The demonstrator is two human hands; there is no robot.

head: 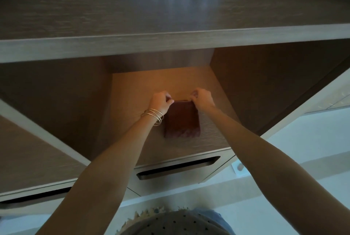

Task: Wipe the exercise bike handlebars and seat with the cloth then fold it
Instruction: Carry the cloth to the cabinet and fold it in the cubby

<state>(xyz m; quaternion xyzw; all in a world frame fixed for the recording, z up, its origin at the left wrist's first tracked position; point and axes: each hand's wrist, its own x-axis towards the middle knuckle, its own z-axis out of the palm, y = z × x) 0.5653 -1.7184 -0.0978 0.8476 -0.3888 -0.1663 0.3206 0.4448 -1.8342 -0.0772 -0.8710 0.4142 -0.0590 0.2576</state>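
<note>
Cloth (181, 119) judged folded on shelf (132, 90) | its 11 and 1 o'clock corners pinched by left hand (160, 101) and right hand (203, 98) | wiping unverifiable

Dim, soft picture: warm orange light fills the cabinet recess (161, 83), cool daylight at right, wide-angle bending at edges.

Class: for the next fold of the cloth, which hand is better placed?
Neither clearly: left hand and right hand each pinch a far corner of the cloth, mirrored; probably fold with both.
</note>
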